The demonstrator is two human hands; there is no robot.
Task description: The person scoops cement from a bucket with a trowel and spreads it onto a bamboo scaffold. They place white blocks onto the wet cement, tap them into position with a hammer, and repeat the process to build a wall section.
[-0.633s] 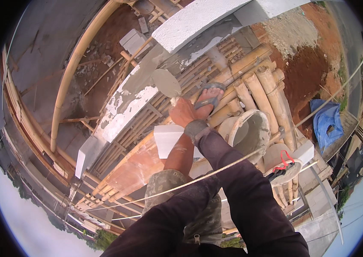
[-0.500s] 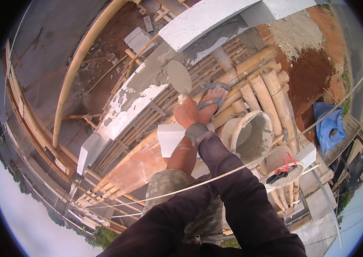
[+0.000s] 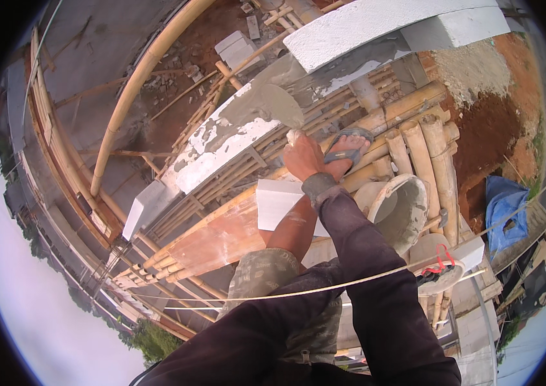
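My right hand (image 3: pixel 303 157) is closed around the handle of a trowel, most of which the fingers hide. Its grey, mortar-smeared blade (image 3: pixel 279 105) lies against the wet mortar (image 3: pixel 247 106) on top of the white block wall (image 3: pixel 212 151). My left sleeve (image 3: pixel 266 321) crosses from the lower left and passes behind the right forearm; the left hand is hidden. Beside my right forearm stands a bucket (image 3: pixel 400 215) coated inside with grey mortar. My sandalled foot (image 3: pixel 348 153) rests on bamboo poles just right of the hand.
A loose white block (image 3: pixel 279 202) sits by my leg. A taut string (image 3: pixel 350 284) crosses over my arms. A second bucket (image 3: pixel 440 280) with a red handle stands at right. Bamboo poles (image 3: pixel 437 161) form the scaffold; a blue tarp (image 3: pixel 506 215) lies beyond. White blocks (image 3: pixel 350 32) top the far wall.
The view has shifted, so the scene sits farther right and slightly lower. The trowel blade now lies flatter against the mortar, and my right hand still grips it.
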